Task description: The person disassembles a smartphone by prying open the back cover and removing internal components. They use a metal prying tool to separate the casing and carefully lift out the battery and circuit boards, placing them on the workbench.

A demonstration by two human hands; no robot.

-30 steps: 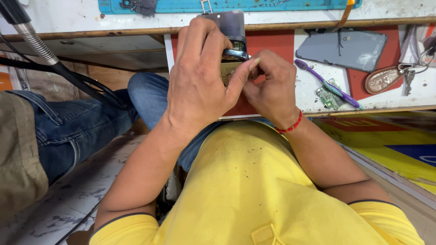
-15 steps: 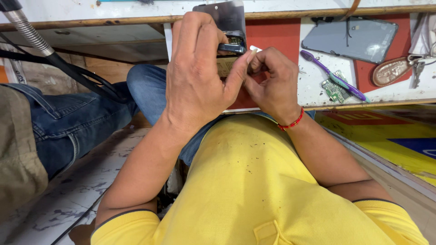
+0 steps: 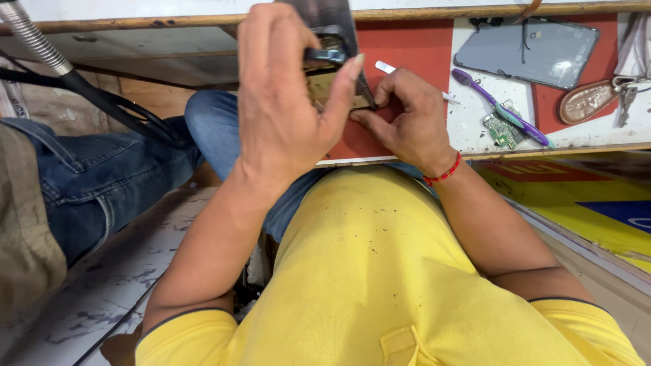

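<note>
Head view shows my left hand (image 3: 285,115) wrapped around the opened dark phone with its brass-coloured inner plate (image 3: 332,81), long axis running away from me, while my right hand (image 3: 407,122), just right of it, pinches a thin metal tool (image 3: 369,102) at its lower edge.

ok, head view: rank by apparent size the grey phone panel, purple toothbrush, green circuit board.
1. Grey phone panel, clearly largest.
2. Purple toothbrush, long but thin.
3. Green circuit board, smallest, partly under the toothbrush.
All lie at similar distance, so the order is reliable.
</note>
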